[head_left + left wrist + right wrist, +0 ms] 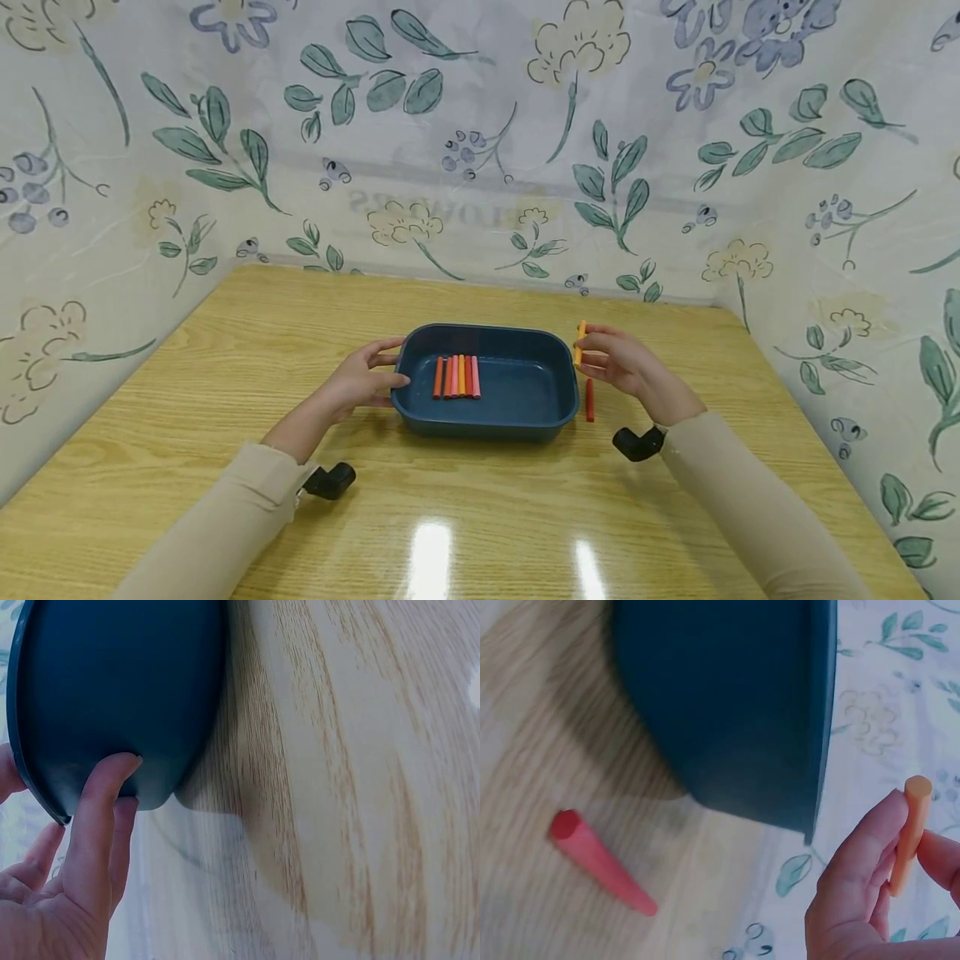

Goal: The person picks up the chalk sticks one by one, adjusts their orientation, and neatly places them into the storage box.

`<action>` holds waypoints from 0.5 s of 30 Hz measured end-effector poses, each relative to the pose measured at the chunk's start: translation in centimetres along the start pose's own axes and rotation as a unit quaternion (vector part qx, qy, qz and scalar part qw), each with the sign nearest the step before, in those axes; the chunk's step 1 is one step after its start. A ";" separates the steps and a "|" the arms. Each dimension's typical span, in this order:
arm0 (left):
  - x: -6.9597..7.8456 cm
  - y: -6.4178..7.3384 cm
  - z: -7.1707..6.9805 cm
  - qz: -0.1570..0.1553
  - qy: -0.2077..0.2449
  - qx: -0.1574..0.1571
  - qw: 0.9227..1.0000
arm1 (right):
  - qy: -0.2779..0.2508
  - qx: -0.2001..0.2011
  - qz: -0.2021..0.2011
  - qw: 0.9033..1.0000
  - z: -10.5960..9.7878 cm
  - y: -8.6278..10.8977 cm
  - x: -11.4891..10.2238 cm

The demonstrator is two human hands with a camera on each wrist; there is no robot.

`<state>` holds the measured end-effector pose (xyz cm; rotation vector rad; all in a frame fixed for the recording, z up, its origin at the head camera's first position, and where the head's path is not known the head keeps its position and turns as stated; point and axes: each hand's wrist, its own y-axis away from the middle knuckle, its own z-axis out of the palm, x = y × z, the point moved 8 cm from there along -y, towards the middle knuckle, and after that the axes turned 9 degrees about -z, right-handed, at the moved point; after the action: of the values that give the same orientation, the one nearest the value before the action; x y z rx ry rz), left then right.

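Note:
A dark blue rectangular tub (525,387) with rounded corners rests on the table. At its left end my left hand (360,379) grips it, thumb over the rim and fingers against the outer wall (120,690). Between thumb and fingers, my right hand (626,367) pinches a short, plain orange stick (911,836), shaped like chalk or a crayon, just beyond the tub's right rim. Below that hand a red stick (590,402) lies on the table beside the tub. Inside the tub, several red, pink and orange sticks (455,378) lie side by side toward the left.
The wooden table (187,400) reaches back to a floral-print cloth (480,167) that hangs behind and along both sides. A black wrist device sits at each sleeve cuff, the left one (332,481) and the right one (637,444).

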<state>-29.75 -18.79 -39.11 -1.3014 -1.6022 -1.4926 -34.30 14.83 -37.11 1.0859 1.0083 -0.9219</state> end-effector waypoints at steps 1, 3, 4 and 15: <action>0.0 0.0 0.0 0.000 0.000 0.000 1.000 | 0.002 -0.002 0.001 1.000 0.2 -0.1 -0.1; -0.1 -0.1 0.1 -0.002 0.003 -0.001 1.000 | 0.001 -0.008 0.002 1.000 0.7 -0.2 -0.3; -0.1 -0.2 0.1 -0.003 0.004 -0.001 1.000 | -0.001 -0.010 0.004 1.000 0.9 -0.3 -0.3; 0.1 -0.2 0.1 -0.005 0.005 -0.005 1.000 | -0.005 -0.024 0.014 1.000 3.3 -1.3 -0.9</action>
<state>-29.93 -18.62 -39.15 -1.2924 -1.5983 -1.5122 -35.18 11.44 -36.09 1.0519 0.9999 -0.8759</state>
